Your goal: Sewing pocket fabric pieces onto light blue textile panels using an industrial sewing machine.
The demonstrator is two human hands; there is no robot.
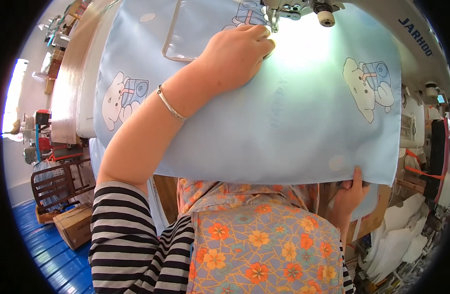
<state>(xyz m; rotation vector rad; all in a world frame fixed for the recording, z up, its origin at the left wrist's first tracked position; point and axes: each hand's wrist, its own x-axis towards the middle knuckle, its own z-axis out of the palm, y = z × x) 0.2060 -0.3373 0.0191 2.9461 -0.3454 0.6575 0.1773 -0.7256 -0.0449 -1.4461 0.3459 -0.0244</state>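
Observation:
Light blue fabric (225, 142) printed with white cartoon puppies spreads across the sewing machine bed. My left hand (242, 54) lies on it with the fingers curled and pressed together, right beside the presser foot (274, 23). Under and left of that hand is a clear plastic panel (198, 29) with a pale rounded border; the hand hides part of it. At the near right edge of the cloth, my right hand (351, 193) grips the hem. Its index finger rests on top while the other fingers are mostly hidden underneath.
The lamp-lit sewing machine arm (411, 39) runs along the upper right. A cardboard box (74, 225) and a brown slatted rack (53, 183) stand on the left by the blue floor (36, 240). White sheets (396, 235) are heaped at the lower right.

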